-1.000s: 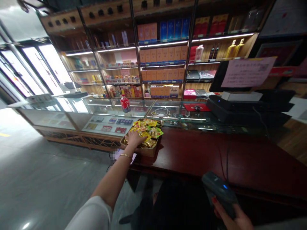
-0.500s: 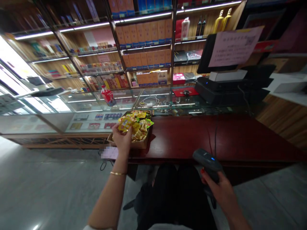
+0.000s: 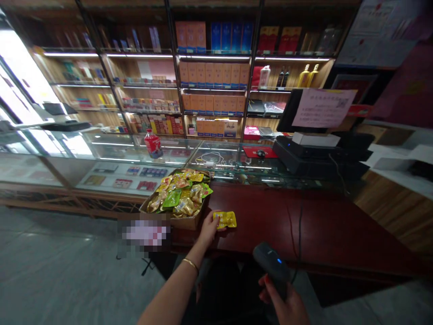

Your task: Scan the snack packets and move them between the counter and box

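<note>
My left hand (image 3: 209, 229) is closed on a small yellow snack packet (image 3: 227, 219), held just over the dark red wooden desk (image 3: 257, 221) to the right of an open cardboard box (image 3: 184, 222). Gold, yellow and green snack packets (image 3: 184, 192) fill that box. My right hand (image 3: 286, 298) grips a dark barcode scanner (image 3: 270, 259) near the desk's front edge; a blue light glows on top of it, and its head points up and to the left, towards the desk.
Behind the desk runs a glass display counter (image 3: 176, 151) bearing a red-labelled bottle (image 3: 153, 144), a white cable (image 3: 210, 158) and a mouse (image 3: 260, 154) on a red mat. A monitor (image 3: 287, 115) with a paper sheet stands at right. Black cables (image 3: 299, 234) cross the desk.
My left hand has moved right, from above the box to over the desk, bringing the yellow packet with it. My right hand and the scanner have shifted left and down in view. The camera view has tilted up.
</note>
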A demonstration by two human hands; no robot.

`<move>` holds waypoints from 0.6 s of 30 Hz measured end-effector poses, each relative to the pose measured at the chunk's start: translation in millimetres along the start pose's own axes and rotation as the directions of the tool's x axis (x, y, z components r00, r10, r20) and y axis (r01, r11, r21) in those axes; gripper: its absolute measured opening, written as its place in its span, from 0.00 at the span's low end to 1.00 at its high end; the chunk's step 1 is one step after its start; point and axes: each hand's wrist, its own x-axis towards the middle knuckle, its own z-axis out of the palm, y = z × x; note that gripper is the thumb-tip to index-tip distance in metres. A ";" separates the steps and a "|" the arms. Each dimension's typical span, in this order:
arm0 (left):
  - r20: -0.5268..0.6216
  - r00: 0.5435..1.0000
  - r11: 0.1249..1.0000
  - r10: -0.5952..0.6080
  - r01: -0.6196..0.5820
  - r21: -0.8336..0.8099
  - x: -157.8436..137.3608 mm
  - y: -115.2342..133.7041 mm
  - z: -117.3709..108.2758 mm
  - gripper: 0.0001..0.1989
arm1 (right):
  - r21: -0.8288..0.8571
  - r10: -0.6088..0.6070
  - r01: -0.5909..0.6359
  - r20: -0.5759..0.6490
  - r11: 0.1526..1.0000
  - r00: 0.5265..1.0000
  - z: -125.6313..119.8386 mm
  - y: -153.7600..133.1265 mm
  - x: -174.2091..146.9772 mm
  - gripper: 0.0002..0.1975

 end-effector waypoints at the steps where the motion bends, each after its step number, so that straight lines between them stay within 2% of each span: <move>1: 0.016 1.000 1.000 0.017 -0.017 -0.001 -0.3 -0.8 -0.9 0.26 | -0.057 -0.014 0.015 0.013 0.998 1.000 -0.6 2.8 0.0 0.37; 4: 0.038 0.996 0.996 0.076 -0.077 0.034 -0.6 -3.0 0.5 0.32 | -0.229 -0.079 0.083 0.028 0.970 0.997 -1.2 7.8 2.2 0.38; 7: 0.044 0.995 0.993 0.090 -0.092 0.067 -0.9 -4.2 2.9 0.36 | -0.298 -0.120 0.126 0.039 0.946 0.992 0.9 8.3 5.3 0.39; 13: 0.128 0.985 0.986 0.113 -0.128 0.109 -5.8 -1.5 5.0 0.20 | -0.338 -0.092 0.102 0.046 0.936 0.995 2.8 1.4 10.0 0.38; 18: 0.145 0.974 0.972 0.171 -0.191 0.137 -9.1 -3.2 8.0 0.21 | -0.235 -0.050 0.057 0.039 0.970 0.998 5.1 -5.4 9.1 0.39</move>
